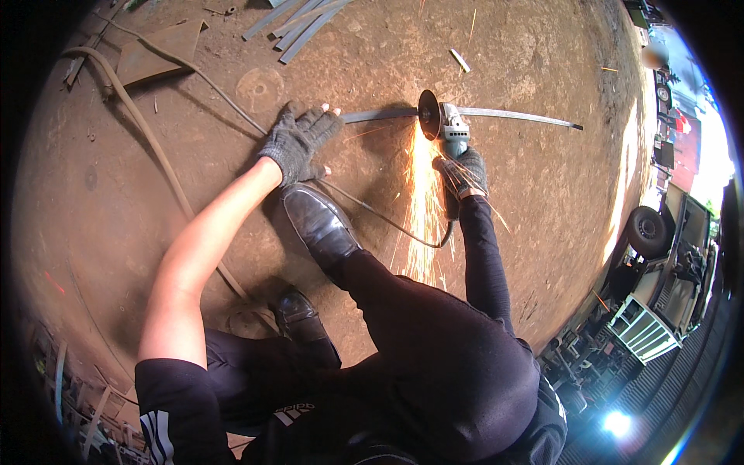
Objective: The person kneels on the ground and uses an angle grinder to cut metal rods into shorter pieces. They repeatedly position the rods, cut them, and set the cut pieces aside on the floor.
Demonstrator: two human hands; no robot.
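Observation:
A long, narrow flat metal bar [504, 115] lies across the ground in front of me. My right hand [466, 172], in a dark knit glove, is wrapped round the body of an angle grinder [455, 139]. Its dark disc [428, 115] stands upright against the bar, and bright sparks [424, 201] stream from there toward me. My left hand [298, 142], in a grey glove with some bare fingertips, lies flat with fingers spread at the bar's left end. What lies beneath that palm is hidden. My black shoe [319, 223] is planted just below it.
Several cut flat bars [298, 27] lie at the top. A rusty metal plate [161, 53], a thick hose [147, 128] and a short light offcut [459, 60] rest on the dirt. The grinder's cord [380, 220] runs past my shoe. A vehicle with a wheel [648, 231] stands at the right.

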